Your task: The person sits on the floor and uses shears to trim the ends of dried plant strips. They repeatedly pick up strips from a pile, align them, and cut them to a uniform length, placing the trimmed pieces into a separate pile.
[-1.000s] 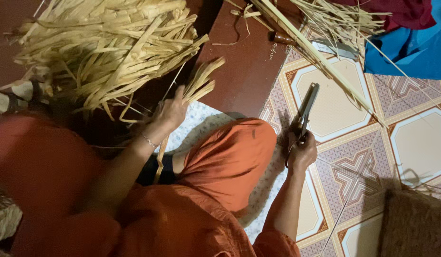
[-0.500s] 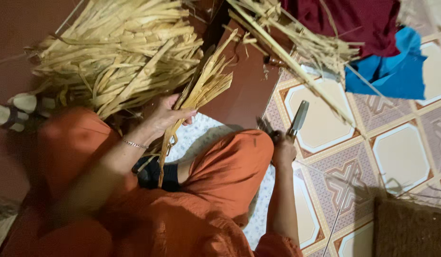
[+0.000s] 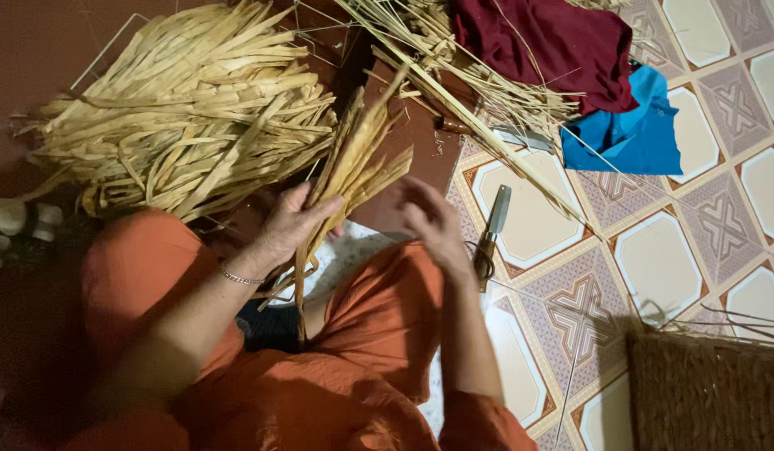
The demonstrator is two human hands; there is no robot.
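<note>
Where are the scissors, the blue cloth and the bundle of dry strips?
scissors (image 3: 492, 230): head view, on the blades.
blue cloth (image 3: 633, 134): head view, its middle.
bundle of dry strips (image 3: 354, 167): head view, upper part, above the left hand (image 3: 291, 225).

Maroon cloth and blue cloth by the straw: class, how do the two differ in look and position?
The maroon cloth is dark red and looks the larger; the blue cloth is bright and looks smaller. The maroon cloth lies on top and overlaps the blue cloth's upper edge, while the blue cloth lies on the tiled floor. Straw stalks cross the maroon cloth's left side; the blue cloth is mostly bare. Both are crumpled, plain fabric.
</note>
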